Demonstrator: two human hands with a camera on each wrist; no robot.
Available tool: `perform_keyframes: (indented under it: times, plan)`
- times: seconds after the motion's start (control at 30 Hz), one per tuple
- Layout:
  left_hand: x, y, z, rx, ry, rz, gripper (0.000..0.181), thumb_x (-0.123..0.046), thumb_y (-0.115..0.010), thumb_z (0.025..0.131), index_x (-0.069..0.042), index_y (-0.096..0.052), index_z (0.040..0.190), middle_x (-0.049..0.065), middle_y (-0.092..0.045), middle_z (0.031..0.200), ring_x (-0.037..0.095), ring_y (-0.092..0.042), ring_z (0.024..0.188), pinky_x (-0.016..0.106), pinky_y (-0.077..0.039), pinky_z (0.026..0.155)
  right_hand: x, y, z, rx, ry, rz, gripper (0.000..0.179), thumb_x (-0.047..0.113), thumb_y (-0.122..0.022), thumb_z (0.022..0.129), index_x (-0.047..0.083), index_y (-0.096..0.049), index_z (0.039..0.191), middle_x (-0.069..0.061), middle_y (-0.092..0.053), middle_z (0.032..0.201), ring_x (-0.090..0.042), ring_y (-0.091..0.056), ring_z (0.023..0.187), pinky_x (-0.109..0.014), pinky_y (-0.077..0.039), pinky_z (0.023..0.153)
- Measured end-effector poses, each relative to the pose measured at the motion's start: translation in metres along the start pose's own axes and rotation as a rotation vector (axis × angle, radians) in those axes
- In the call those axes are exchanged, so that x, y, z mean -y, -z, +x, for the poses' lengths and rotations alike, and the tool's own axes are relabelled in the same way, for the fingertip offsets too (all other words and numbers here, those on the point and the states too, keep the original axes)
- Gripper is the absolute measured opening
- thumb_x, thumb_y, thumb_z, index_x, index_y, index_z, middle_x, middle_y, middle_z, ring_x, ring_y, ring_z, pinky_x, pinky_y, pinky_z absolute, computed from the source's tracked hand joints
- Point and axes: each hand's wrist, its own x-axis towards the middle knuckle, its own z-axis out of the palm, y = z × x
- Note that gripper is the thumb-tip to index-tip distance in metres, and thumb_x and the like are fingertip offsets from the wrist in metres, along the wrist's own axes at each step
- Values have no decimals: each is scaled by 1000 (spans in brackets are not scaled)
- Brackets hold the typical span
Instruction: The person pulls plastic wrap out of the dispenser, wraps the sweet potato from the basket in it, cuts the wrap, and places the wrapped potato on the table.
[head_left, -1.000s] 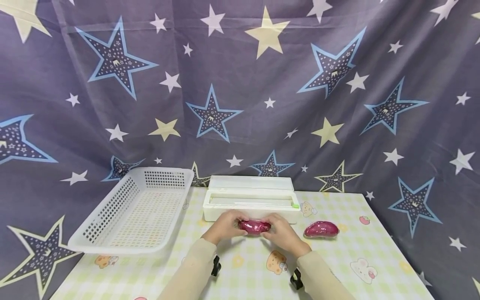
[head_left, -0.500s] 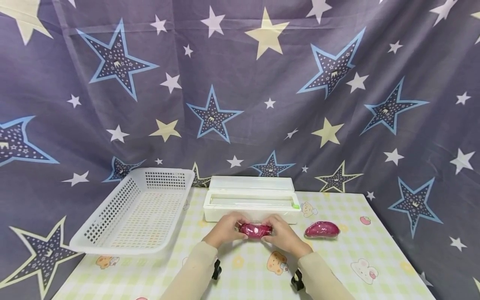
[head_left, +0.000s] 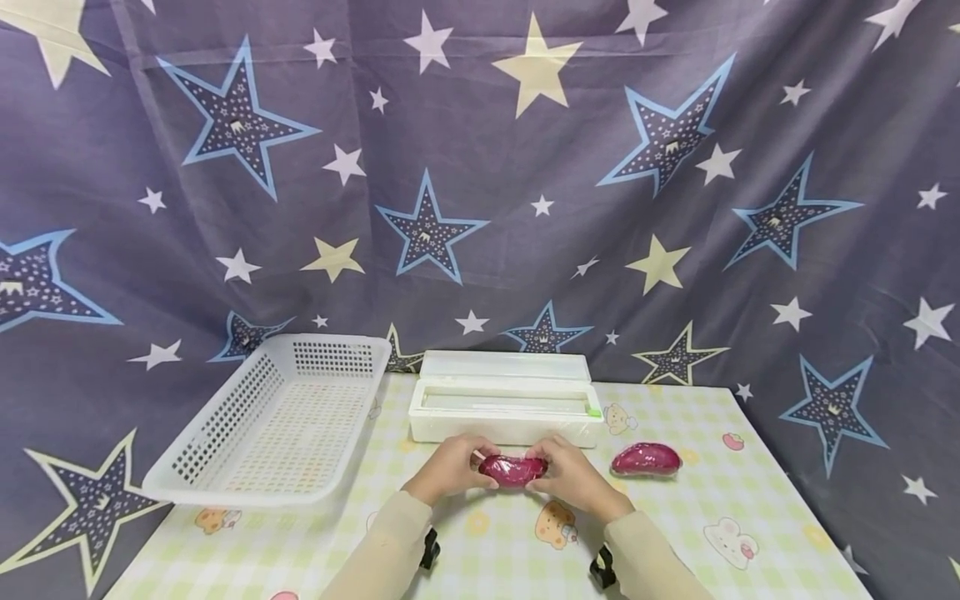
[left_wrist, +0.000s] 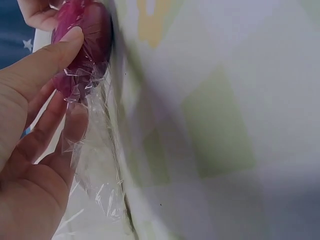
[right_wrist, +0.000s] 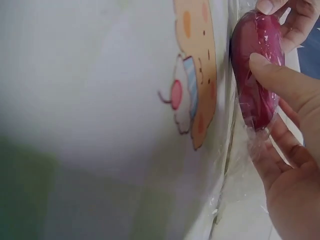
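A purple-red sweet potato (head_left: 513, 471) in clear cling film lies crosswise between both hands, just in front of the white cling film box (head_left: 506, 428). My left hand (head_left: 454, 467) grips its left end, thumb on the near face and fingers behind. At the other end, my right hand (head_left: 573, 475) holds it the same way. In the left wrist view, loose clear film (left_wrist: 97, 165) trails from the sweet potato's end beside the fingers. Crinkled film (right_wrist: 257, 140) also hangs off the end in the right wrist view. A second wrapped sweet potato (head_left: 646, 459) lies to the right.
At the left stands a white perforated basket (head_left: 161, 486). The box's lid (head_left: 504, 366) is raised at the back, with a small green piece (head_left: 594, 412) at its right end. A checked cloth (head_left: 480, 567) covers the table; a star-print curtain (head_left: 480, 133) hangs behind.
Both hands have drawn the wrapped sweet potato slightly nearer, away from the box, and it now shows more plainly between the fingers. The box, basket and second sweet potato have stayed put.
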Motion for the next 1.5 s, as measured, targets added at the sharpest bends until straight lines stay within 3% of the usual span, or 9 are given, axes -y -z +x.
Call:
perform_keyframes:
  times: [0.23,0.63,1.03,1.5]
  plan:
    - [3,-1,-1,20,4,-31,45,-14,-92,70,-10,-73,110,0,-68,107,14,-66,92,23,-55,80,-3,3,-3,-1,62,7,35,22,-87,78,15,-66,106,5,-57,103,-15,-58,94,-36,-53,85]
    - [3,0,-7,70,-17,-129,41,-14,-91,71,-8,-74,108,2,-71,104,13,-69,86,22,-56,75,4,8,-11,97,18,67,31,22,-84,81,14,-65,104,2,-58,101,-16,-58,93,-38,-53,83]
    - [-3,0,-23,153,19,-93,41,-23,-90,74,-11,-75,110,-5,-70,106,6,-65,85,21,-54,77,11,11,-29,191,0,97,29,27,-82,85,16,-64,104,5,-58,99,-17,-58,86,-27,-50,73]
    - [-10,5,-39,226,-10,-83,43,-28,-87,78,-7,-75,113,-9,-69,93,4,-64,80,21,-54,74,18,12,-37,316,-17,186,26,28,-80,87,16,-65,105,5,-62,91,-9,-61,74,-25,-52,65]
